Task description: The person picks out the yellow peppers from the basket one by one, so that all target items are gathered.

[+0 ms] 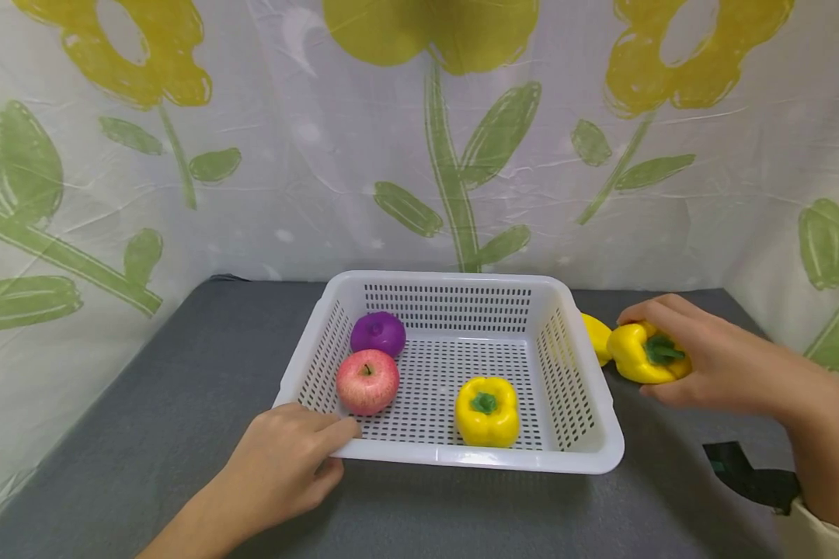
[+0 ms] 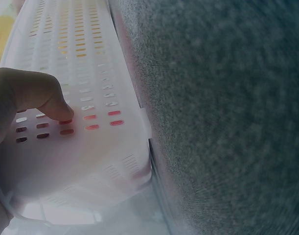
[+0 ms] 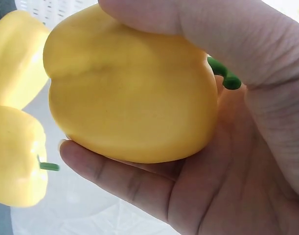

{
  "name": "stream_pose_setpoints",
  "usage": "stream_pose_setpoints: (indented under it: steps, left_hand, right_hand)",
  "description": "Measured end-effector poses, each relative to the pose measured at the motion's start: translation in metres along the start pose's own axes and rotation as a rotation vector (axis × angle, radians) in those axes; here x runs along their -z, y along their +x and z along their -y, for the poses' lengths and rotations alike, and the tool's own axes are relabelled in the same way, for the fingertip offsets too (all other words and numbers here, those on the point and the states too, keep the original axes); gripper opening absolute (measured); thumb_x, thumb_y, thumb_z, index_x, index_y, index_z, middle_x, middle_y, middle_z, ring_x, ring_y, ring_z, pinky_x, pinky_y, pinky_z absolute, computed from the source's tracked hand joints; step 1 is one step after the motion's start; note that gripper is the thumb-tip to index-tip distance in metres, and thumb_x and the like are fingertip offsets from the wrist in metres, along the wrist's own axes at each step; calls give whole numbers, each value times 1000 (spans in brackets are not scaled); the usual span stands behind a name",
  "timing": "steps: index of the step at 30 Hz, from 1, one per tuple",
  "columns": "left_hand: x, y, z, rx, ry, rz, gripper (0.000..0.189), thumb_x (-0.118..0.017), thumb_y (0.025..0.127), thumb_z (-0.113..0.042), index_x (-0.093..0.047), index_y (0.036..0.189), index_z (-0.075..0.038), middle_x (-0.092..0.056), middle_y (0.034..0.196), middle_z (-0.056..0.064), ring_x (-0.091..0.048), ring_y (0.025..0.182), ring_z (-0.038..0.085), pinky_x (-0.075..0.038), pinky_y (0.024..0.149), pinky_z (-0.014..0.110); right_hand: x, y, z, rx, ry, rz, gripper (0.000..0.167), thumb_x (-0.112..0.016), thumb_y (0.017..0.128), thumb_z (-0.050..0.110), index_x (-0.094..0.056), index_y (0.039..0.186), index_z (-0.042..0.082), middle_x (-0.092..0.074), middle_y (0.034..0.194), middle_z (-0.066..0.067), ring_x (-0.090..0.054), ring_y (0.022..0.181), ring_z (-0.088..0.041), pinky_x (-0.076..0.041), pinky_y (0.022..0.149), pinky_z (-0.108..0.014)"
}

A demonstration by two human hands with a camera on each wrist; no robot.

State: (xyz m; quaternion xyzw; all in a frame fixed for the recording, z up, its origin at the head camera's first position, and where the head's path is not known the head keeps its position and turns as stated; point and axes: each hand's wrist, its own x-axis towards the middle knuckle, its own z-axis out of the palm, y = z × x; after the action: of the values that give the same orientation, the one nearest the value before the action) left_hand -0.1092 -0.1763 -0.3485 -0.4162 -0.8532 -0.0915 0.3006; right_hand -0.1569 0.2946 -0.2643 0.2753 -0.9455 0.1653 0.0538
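Fingers (image 1: 656, 312) of the right hand (image 1: 720, 357) were curled round a glossy yellow bell pepper with a green stem (image 1: 631, 357), just right of a white perforated plastic basket (image 1: 454, 456) where a purple onion-like piece (image 1: 377, 332), a pinkish-red apple (image 1: 367, 384) and a second yellow bell pepper (image 1: 487, 423) already lay, while the left hand (image 1: 287, 450) gripped its near edge. Close in at the left wrist, I saw one bent digit (image 2: 46, 90) against the slotted side. By the right wrist, a third yellow pepper (image 3: 17, 159) and another yellow piece (image 3: 17, 61) lay outside; I judged the filling half done, these and the held one left.
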Motion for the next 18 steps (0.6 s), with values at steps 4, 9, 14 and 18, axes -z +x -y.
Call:
stream_pose_setpoints:
  steps: [4, 9, 14, 18]
  left_hand:
    - [0, 0, 0, 4, -8, -1, 30, -67, 59, -6, -51, 79, -21, -35, 63, -16, -32, 53, 5, -32, 52, 25]
    - [0, -1, 0, 12, -12, 6, 31, -69, 59, -5, -54, 82, -21, -39, 63, -16, -34, 54, 5, -33, 52, 25]
    - [0, 0, 0, 9, -9, 4, 31, -68, 59, -5, -55, 82, -21, -40, 63, -15, -35, 53, 5, -34, 52, 25]
    - [0, -1, 0, 7, -7, 4, 30, -68, 59, -5, -53, 81, -21, -38, 63, -16, -33, 53, 5, -33, 52, 25]
  right_hand:
    - [-2, 3, -2, -32, 19, 46, 70, -93, 63, 15, -57, 124, 17, -52, 118, -7, -50, 92, -21, -47, 68, -27]
    - [-8, 5, -4, -63, 53, 93, 69, -91, 65, 17, -56, 125, 17, -51, 116, -6, -50, 89, -20, -47, 67, -27]
    - [-12, 6, -5, -77, 74, 125, 70, -90, 67, 18, -55, 127, 16, -50, 117, -7, -50, 86, -19, -47, 67, -28]
    - [-16, 8, -7, -100, 91, 155, 70, -90, 67, 20, -54, 127, 14, -49, 118, -10, -50, 88, -21, -47, 67, -30]
